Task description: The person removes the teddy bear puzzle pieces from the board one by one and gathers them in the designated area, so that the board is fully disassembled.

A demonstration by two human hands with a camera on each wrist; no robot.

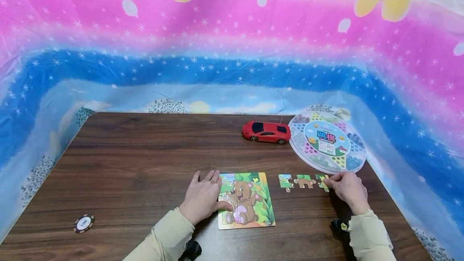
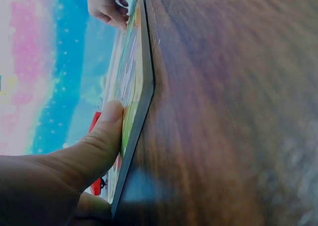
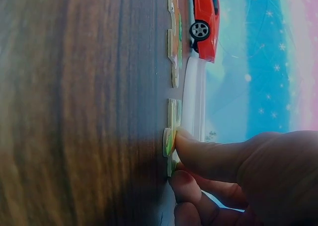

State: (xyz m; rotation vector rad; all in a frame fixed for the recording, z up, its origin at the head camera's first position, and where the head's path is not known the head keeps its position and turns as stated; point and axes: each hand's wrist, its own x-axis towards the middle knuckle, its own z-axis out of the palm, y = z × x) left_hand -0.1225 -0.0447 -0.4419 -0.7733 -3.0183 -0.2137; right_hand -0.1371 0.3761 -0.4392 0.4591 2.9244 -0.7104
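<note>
A bear jigsaw puzzle (image 1: 243, 202) in a thin square tray lies flat on the table in the head view. My left hand (image 1: 203, 197) rests at its left side, fingers stretched along the edge and thumb (image 2: 107, 126) pressing on the top face. To the right lie three loose pieces in a row: a green-and-blue piece (image 1: 284, 180), a brown-and-green piece (image 1: 305, 181) and a green piece with yellow (image 1: 322, 180). My right hand (image 1: 349, 191) pinches that last piece, thumb on its face and fingertips at its edge, low against the tabletop in the right wrist view.
Behind the pieces sits a red toy car (image 1: 266, 132) with a thin antenna. Beside it is a round Chinese checkers box (image 1: 328, 163). A poker chip (image 1: 84, 223) marked 100 lies at the left front. Patterned cloth (image 1: 232, 71) hangs around the wooden table (image 1: 145, 164).
</note>
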